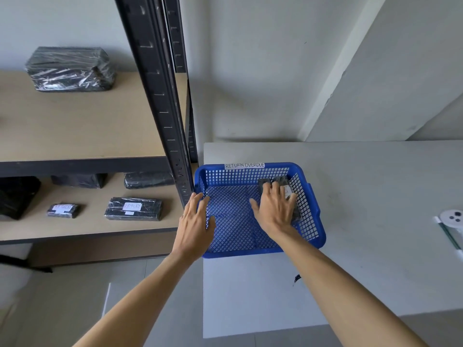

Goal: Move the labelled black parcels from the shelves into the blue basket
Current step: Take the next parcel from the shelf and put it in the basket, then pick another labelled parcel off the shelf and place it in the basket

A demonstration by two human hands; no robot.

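Note:
A blue mesh basket (310, 236) tagged "RETURN OVERDUE" stands on the grey table. Inside it, at the right wall, lies a black labelled parcel (288, 187) with my right hand (274, 206) laid over it, fingers wrapped on it. My left hand (195, 219) hovers with fingers spread over the basket's left rim and holds nothing. On the lower shelf lie two black parcels with white labels: a small one (63, 210) and a larger one marked "RETURN" (134, 208).
Unlabelled black wrapped parcels sit on the upper shelf (71, 68) and at the back of the lower shelf (147, 180). A black shelf post (162, 101) stands right beside the basket. A white round device (451, 217) lies at the table's right edge (375, 196).

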